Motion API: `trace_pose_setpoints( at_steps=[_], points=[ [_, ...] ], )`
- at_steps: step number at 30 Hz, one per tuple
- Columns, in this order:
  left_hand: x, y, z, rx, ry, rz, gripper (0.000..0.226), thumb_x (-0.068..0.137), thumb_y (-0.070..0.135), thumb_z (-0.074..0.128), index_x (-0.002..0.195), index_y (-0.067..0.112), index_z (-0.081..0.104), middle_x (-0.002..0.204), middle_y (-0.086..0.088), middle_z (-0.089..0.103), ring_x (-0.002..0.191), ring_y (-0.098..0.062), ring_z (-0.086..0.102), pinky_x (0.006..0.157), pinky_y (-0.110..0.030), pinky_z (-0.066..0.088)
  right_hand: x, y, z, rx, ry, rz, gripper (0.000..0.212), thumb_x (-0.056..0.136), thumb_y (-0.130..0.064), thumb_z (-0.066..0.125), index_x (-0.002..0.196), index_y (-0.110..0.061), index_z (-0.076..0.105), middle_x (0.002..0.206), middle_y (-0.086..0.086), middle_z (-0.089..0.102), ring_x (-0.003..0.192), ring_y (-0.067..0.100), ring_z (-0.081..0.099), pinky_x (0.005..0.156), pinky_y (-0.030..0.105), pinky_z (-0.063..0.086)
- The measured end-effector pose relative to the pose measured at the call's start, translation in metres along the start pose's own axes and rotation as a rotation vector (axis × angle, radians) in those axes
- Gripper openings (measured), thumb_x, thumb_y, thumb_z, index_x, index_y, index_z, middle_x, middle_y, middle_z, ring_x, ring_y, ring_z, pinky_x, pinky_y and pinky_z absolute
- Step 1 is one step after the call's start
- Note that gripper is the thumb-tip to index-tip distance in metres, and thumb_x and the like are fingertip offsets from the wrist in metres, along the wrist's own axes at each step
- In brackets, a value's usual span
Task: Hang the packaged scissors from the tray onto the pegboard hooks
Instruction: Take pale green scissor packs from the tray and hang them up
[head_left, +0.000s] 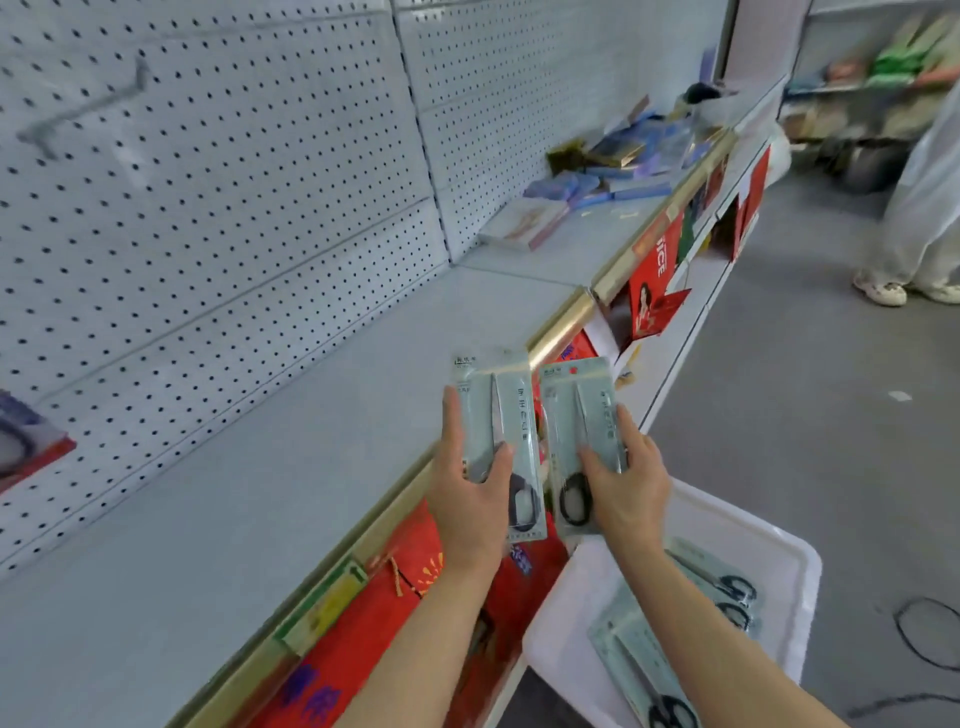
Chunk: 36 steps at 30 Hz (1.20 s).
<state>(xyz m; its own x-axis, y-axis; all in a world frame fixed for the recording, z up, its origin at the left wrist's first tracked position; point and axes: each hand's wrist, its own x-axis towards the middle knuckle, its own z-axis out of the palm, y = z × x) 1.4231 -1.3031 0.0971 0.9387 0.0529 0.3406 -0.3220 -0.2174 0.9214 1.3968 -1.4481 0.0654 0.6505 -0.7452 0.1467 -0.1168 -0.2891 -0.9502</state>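
Note:
My left hand (470, 499) grips one pale green pack of black-handled scissors (511, 415) upright over the shelf's front edge. Beside it my right hand (626, 483) holds a second scissors pack (571, 410) the same way. Below my right forearm stands the white tray (779, 551) with several more scissors packs (670, 654) lying in it. The white pegboard (208, 208) fills the upper left. One bare metal hook (88, 111) sticks out of it high up. A hung pack of scissors on a red card (26, 441) shows at the left edge.
A pale shelf board (260, 467) with a gold front strip runs under the pegboard. Boxed goods (597, 171) lie farther along it. Red packets (395, 613) fill the shelf below. A person in light trousers (924, 208) stands in the aisle at right. A black cable (930, 634) lies on the floor.

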Motion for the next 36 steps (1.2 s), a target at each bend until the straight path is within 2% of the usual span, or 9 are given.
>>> trace_pose_setpoints(
  at_steps=[4,8,13,17,18,21,24,28,36],
  points=[
    [0.016,0.042,-0.031,-0.009,0.116,0.073,0.085,0.086,0.016,0.071,0.143,0.061,0.026,0.148,0.018,0.046,0.134,-0.009,0.049,0.112,-0.041,0.042,0.000,-0.054,0.011,0.105,-0.011,-0.110,0.066,0.080,-0.030,0.071,0.140,-0.039,0.045,0.116,-0.003,0.061,0.110,0.019,0.057,0.097,0.041,0.048],
    [0.033,0.078,-0.049,-0.011,0.218,0.130,0.082,0.087,0.015,0.072,0.145,0.054,0.029,0.148,0.033,0.037,0.138,0.005,0.037,0.118,-0.035,0.033,0.007,-0.104,0.019,0.215,-0.069,-0.182,0.062,0.082,-0.028,0.071,0.140,-0.033,0.047,0.132,-0.004,0.056,0.124,0.013,0.050,0.104,0.027,0.038],
    [0.058,0.117,-0.058,-0.018,0.424,0.183,0.082,0.086,0.016,0.073,0.145,0.055,0.031,0.147,0.029,0.041,0.134,-0.007,0.048,0.111,-0.040,0.042,0.024,-0.155,0.021,0.307,-0.155,-0.270,0.061,0.083,-0.025,0.072,0.139,-0.026,0.049,0.108,-0.004,0.055,0.099,0.011,0.051,0.095,0.029,0.043],
    [0.075,0.146,-0.058,-0.030,0.565,0.250,0.081,0.086,0.011,0.073,0.147,0.047,0.033,0.141,0.041,0.033,0.123,0.025,0.038,0.105,-0.010,0.035,0.041,-0.189,0.015,0.347,-0.244,-0.351,0.064,0.081,-0.028,0.075,0.139,-0.028,0.049,0.103,-0.007,0.052,0.093,0.009,0.051,0.089,0.025,0.041],
    [0.081,0.153,-0.058,-0.041,0.596,0.249,0.081,0.086,0.010,0.072,0.147,0.048,0.033,0.141,0.041,0.032,0.113,0.024,0.046,0.100,-0.010,0.039,0.044,-0.197,0.014,0.358,-0.272,-0.369,0.065,0.080,-0.028,0.075,0.139,-0.029,0.048,0.103,-0.008,0.052,0.092,0.007,0.052,0.088,0.021,0.041],
    [0.098,0.166,-0.064,-0.048,0.713,0.195,0.084,0.084,0.012,0.073,0.144,0.055,0.033,0.150,0.026,0.037,0.068,-0.013,0.062,0.074,-0.029,0.057,0.053,-0.212,0.016,0.431,-0.362,-0.384,0.064,0.080,-0.026,0.076,0.139,-0.030,0.048,0.102,-0.012,0.050,0.085,-0.011,0.051,0.079,0.002,0.036],
    [0.115,0.174,-0.073,-0.024,0.785,0.190,0.085,0.082,0.016,0.075,0.143,0.058,0.032,0.148,0.018,0.047,0.077,-0.022,0.067,0.078,-0.040,0.060,0.059,-0.224,0.023,0.495,-0.431,-0.380,0.065,0.081,-0.023,0.075,0.139,-0.029,0.049,0.097,-0.025,0.049,0.087,-0.026,0.046,0.073,-0.006,0.033],
    [0.137,0.182,-0.078,-0.020,0.789,0.161,0.085,0.083,0.016,0.074,0.143,0.057,0.030,0.132,0.025,0.056,0.087,-0.031,0.068,0.078,-0.045,0.061,0.061,-0.237,0.033,0.534,-0.497,-0.399,0.064,0.081,-0.024,0.075,0.139,-0.031,0.048,0.098,-0.024,0.051,0.090,-0.017,0.049,0.077,0.002,0.033],
    [0.168,0.166,-0.085,0.055,0.799,0.143,0.085,0.083,0.021,0.073,0.146,0.054,0.026,0.125,0.016,0.062,0.100,-0.017,0.066,0.087,-0.037,0.058,0.060,-0.251,0.050,0.565,-0.553,-0.428,0.064,0.081,-0.025,0.075,0.139,-0.033,0.048,0.101,-0.018,0.053,0.088,-0.023,0.048,0.074,-0.002,0.034]
  ],
)
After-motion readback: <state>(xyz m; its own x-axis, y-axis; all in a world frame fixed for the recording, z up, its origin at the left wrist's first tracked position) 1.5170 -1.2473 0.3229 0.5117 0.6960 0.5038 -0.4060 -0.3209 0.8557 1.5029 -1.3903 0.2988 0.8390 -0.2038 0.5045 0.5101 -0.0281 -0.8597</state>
